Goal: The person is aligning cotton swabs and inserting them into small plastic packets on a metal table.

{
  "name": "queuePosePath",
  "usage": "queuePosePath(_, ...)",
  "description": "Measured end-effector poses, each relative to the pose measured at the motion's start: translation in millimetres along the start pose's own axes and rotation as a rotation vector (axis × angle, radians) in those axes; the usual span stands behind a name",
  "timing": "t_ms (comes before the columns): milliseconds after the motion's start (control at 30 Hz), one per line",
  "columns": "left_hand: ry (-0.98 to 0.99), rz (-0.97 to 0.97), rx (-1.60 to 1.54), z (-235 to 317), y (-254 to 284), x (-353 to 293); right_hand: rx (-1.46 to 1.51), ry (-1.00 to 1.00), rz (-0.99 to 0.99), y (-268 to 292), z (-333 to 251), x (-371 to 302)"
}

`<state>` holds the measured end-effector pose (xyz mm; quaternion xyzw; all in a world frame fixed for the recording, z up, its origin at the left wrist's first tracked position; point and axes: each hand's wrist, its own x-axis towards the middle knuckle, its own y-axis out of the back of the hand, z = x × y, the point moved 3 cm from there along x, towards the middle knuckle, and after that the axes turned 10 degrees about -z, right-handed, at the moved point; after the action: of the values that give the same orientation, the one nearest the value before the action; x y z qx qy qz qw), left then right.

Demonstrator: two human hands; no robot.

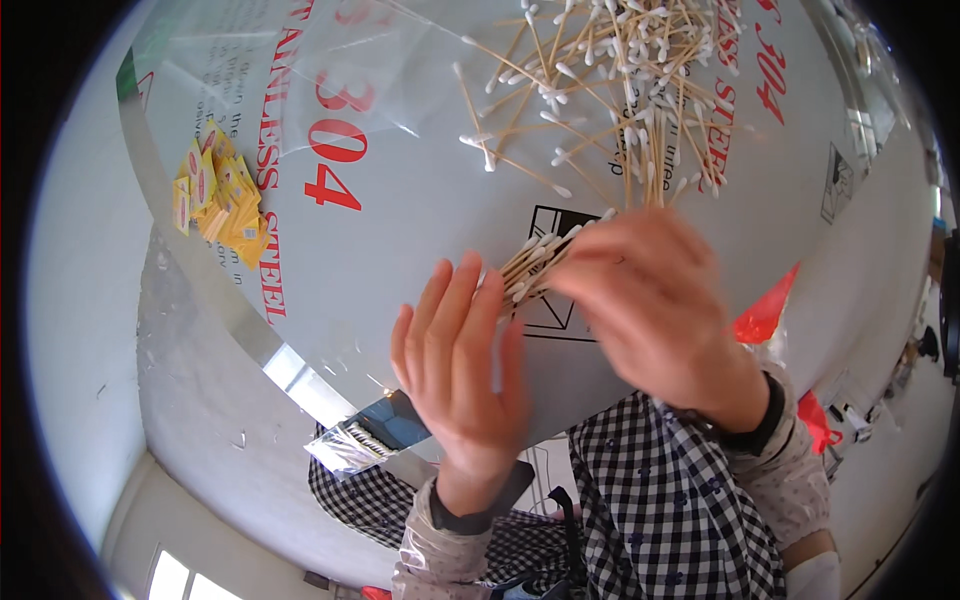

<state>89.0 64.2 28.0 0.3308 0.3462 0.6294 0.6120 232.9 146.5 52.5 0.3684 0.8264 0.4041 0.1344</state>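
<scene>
Right hand blurred, swab bundle partly hidden behind left hand, loose swab pile cut by top edge

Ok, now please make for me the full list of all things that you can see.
loose cotton swabs: too many to count, white tips, pale sticks, far side of table
swab bundle: one, same colours, between the hands
small packets: overlapping, uncounted, yellow, left on table
table: one, grey with red and black print
clear bag: one, shiny, near left edge
red pieces: at least two, right side
checked cloth: black and white, over the lap
window: bright, lower left
wristbands: two, dark, one per wrist
sleeves: two, pale, lower edge
left hand: one, beside bundle
right hand: one, blurred, at bundle's right
</scene>
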Motion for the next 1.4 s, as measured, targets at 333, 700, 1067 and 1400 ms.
queuePosePath(333, 0.126, -0.291, 0.310, 27, -43, -17, 0.006, -0.105, 0.032, 25, 52, -12)
queuePosePath(700, 0.124, -0.274, 0.305, 20, -36, -4, -0.101, -0.035, -0.025, 22, 43, -10)
queuePosePath(1067, 0.101, -0.365, 0.375, 25, -42, -26, -0.126, -0.017, -0.085, 23, 42, -24)
queuePosePath(1400, 0.108, -0.097, -0.093, 9, -2, -21, -0.225, -0.002, -0.167, 26, 37, -19)
